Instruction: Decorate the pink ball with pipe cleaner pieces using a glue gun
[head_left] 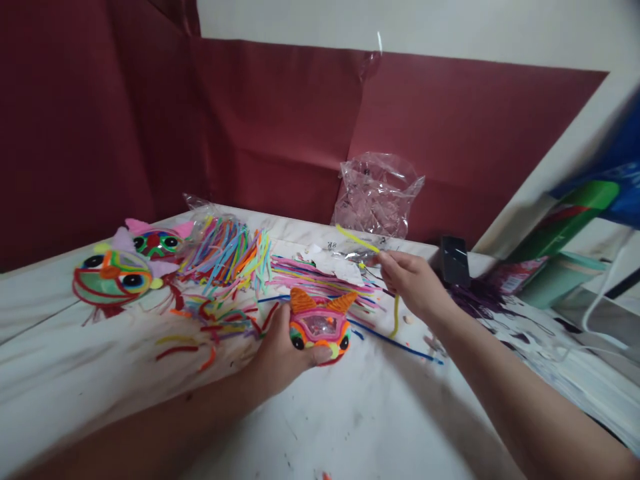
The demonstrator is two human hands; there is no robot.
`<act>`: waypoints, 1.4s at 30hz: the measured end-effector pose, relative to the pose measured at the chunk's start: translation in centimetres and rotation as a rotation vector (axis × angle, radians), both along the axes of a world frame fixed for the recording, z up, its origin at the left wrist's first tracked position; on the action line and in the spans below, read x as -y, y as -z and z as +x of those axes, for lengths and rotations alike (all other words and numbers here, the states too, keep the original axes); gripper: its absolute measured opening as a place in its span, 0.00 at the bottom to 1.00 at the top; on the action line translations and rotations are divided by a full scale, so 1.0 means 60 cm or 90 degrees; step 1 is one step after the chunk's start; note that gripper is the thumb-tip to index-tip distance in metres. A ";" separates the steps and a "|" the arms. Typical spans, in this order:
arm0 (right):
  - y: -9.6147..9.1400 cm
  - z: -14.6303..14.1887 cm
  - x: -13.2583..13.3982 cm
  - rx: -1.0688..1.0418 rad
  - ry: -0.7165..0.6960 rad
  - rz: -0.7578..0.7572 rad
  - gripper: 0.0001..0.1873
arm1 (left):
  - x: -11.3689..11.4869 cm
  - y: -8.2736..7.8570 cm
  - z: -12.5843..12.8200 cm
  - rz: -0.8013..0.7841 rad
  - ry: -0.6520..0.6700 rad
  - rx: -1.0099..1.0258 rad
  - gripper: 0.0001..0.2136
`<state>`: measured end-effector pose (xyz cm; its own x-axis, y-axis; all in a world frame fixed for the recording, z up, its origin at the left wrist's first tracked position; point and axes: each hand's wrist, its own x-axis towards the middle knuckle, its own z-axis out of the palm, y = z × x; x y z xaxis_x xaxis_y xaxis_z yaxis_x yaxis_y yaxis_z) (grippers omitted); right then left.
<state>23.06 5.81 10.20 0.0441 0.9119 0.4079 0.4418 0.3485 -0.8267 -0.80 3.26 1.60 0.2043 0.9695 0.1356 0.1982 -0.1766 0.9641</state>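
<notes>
Our left hand [277, 360] has its fingers curled under and around the little cat face [320, 325], thumb pressed along its lower edge, holding it on the table [375, 420] near the middle. Our right hand [411, 280] is further back, fingertips pinching the yellow pipe cleaner [357, 239]. One end sticks up and back, the other droops down past the palm.

Just behind both hands it's crowded. The loose pipe cleaner pile [230, 257] sprawls wide, and a blue pipe cleaner [395, 341] lies under the right wrist. Two finished faces [113, 277] sit well off to the left.

A crumpled plastic bag [377, 193] and a phone [454, 260] hug the back edge against the red backdrop [275, 127]. The table's right edge runs close along our right forearm. The bare tabletop toward us is the roomy part.
</notes>
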 end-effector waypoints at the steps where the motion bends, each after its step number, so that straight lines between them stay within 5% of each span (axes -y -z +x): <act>1: -0.006 -0.004 0.031 0.064 -0.004 0.020 0.21 | 0.001 0.002 0.001 0.002 -0.004 0.013 0.31; 5: 0.005 -0.028 0.128 0.318 -0.132 0.069 0.16 | 0.006 0.006 0.006 0.023 -0.017 0.035 0.31; 8: 0.035 -0.042 0.154 0.389 -0.163 0.128 0.12 | 0.011 0.004 0.009 0.051 -0.029 0.008 0.30; 13: 0.061 -0.055 0.155 0.378 -0.093 0.191 0.07 | 0.021 0.000 0.013 0.093 -0.070 -0.045 0.33; 19: 0.060 -0.076 0.162 0.324 -0.157 0.189 0.09 | 0.027 0.006 0.016 0.179 -0.041 -0.122 0.33; 25: 0.069 -0.079 0.159 0.293 -0.133 0.173 0.10 | 0.030 0.001 0.014 0.162 -0.016 -0.118 0.31; 31: 0.081 -0.082 0.158 0.299 -0.125 0.193 0.10 | 0.023 0.000 0.011 0.218 0.017 -0.071 0.18; 42: 0.084 -0.083 0.162 0.474 -0.135 0.243 0.08 | 0.005 0.006 0.012 0.071 0.094 0.100 0.18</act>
<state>18.05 -3.91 5.15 -0.5119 0.6658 0.5428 0.7166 0.6794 -0.1576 -0.05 2.94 1.25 0.3108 0.9078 0.2816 0.0112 -0.2997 0.9540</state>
